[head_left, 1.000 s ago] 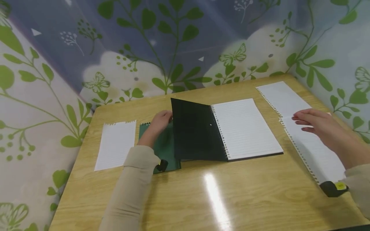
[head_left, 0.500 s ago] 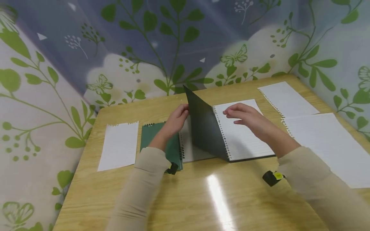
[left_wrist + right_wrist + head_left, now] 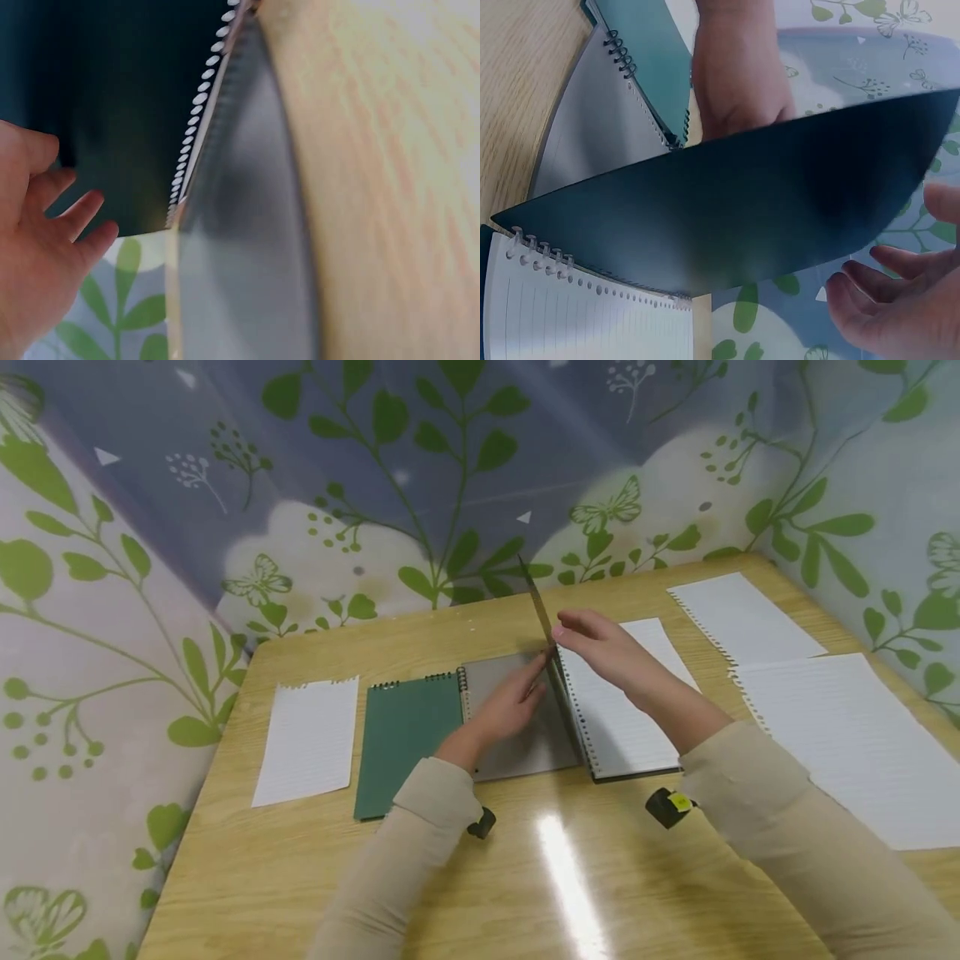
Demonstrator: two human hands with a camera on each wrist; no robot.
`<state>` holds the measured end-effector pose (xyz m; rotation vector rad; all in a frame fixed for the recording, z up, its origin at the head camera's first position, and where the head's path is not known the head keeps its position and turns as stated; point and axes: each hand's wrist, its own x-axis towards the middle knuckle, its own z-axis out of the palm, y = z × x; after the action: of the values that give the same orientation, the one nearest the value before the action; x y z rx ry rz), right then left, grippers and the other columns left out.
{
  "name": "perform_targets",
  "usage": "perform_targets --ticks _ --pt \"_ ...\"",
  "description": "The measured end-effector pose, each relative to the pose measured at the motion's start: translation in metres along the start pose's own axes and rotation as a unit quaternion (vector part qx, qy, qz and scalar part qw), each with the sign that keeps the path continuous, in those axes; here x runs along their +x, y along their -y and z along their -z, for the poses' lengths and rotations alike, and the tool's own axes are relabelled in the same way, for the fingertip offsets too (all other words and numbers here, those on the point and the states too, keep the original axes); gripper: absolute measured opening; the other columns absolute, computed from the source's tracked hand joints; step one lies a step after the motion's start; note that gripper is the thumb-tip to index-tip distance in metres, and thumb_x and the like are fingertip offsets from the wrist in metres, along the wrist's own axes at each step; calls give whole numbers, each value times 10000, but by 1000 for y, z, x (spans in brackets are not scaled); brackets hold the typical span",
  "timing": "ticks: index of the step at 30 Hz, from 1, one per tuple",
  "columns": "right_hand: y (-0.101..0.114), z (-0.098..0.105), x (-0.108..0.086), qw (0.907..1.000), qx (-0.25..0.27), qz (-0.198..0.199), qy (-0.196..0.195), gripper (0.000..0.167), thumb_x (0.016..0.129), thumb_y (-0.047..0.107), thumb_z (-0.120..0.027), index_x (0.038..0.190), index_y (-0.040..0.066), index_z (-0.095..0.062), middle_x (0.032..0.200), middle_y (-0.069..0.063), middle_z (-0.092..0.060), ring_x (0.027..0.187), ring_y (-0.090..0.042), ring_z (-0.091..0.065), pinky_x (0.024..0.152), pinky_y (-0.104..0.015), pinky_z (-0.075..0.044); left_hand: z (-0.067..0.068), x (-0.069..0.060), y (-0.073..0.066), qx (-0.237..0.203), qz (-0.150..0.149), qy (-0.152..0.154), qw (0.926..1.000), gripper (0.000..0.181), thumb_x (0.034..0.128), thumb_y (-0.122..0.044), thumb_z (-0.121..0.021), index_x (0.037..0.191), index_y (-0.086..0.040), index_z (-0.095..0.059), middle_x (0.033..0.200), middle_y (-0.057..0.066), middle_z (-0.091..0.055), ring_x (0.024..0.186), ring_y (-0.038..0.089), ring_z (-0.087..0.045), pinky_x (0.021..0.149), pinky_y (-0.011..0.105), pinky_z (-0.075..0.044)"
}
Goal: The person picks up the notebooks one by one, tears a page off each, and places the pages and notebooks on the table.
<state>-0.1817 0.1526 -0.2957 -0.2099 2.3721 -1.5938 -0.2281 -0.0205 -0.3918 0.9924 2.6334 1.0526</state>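
Note:
A ring-bound notebook lies in the middle of the table with its lined page [image 3: 626, 718] face up. Its dark cover [image 3: 742, 210] stands nearly upright from the rings, seen edge-on in the head view. My left hand [image 3: 506, 714] touches the cover's left face with extended fingers, above a grey sheet [image 3: 487, 677]. In the left wrist view its fingers [image 3: 79, 217] lie loosely spread by the cover. My right hand [image 3: 611, 660] hovers over the lined page near the cover's right face, fingers loosely bent and holding nothing. In the right wrist view it appears apart from the cover.
A green notebook [image 3: 412, 735] lies left of the grey sheet, with black rings beside it. One torn lined page [image 3: 307, 739] is at the far left. Two more torn pages, an upper sheet [image 3: 746, 618] and a lower sheet [image 3: 847, 743], overlap at right. Patterned walls border the wooden table.
The dark cover has swung up from the left to nearly upright, moved along by my left hand, uncovering the grey sheet. My right hand has come left from the loose pages to the cover.

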Motion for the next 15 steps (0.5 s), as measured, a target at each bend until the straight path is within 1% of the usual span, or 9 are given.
perform_targets --ticks 2,5,7,9,12,15 --pt "-1 1 1 10000 -27 19 -2 650 964 419 -410 1480 104 -170 1538 -99 -174 1414 -292 -165 1122 -520 -168 -7 2 0 106 -50 38 9999 542 988 -124 -389 1479 -91 -161 1497 103 -291 1376 226 -294 1123 356 -254" --pt "-2 5 1 10000 -53 10 -63 671 959 417 -426 1481 94 -156 1526 -122 -202 1401 -298 -203 1115 -511 -195 -16 6 1 219 -148 92 9996 573 985 -160 -412 1484 -105 -137 1491 110 -302 1366 233 -313 1120 355 -260" --pt "-4 8 1 9996 -172 -28 -204 663 957 403 -438 1477 90 -173 1510 -136 -239 1385 -308 -241 1101 -511 -230 -22 9 1 270 -259 161 9992 606 981 -194 -430 1488 -119 -108 1499 106 -283 1366 229 -312 1119 351 -263" --pt "-6 13 0 9987 -350 -68 -376 641 962 373 -439 1473 78 -187 1495 -150 -267 1368 -322 -270 1085 -513 -259 -27 12 1 342 -294 238 9987 635 979 -240 -440 1492 -142 -80 1520 97 -234 1383 220 -279 1126 348 -248" --pt "-10 23 -4 9956 -721 -180 -573 618 973 345 -413 1472 61 -185 1506 -171 -236 1375 -354 -241 1083 -528 -250 -32 14 0 359 -189 374 9985 682 967 -316 -458 1494 -199 -41 1544 79 -157 1408 239 -213 1139 384 -213" --pt "-16 35 -9 9902 -1168 -295 -713 593 979 337 -388 1470 62 -200 1506 -194 -225 1367 -388 -236 1074 -551 -248 -37 15 -2 395 137 543 9977 715 947 -401 -467 1487 -276 -14 1556 58 -106 1426 268 -147 1146 429 -173"
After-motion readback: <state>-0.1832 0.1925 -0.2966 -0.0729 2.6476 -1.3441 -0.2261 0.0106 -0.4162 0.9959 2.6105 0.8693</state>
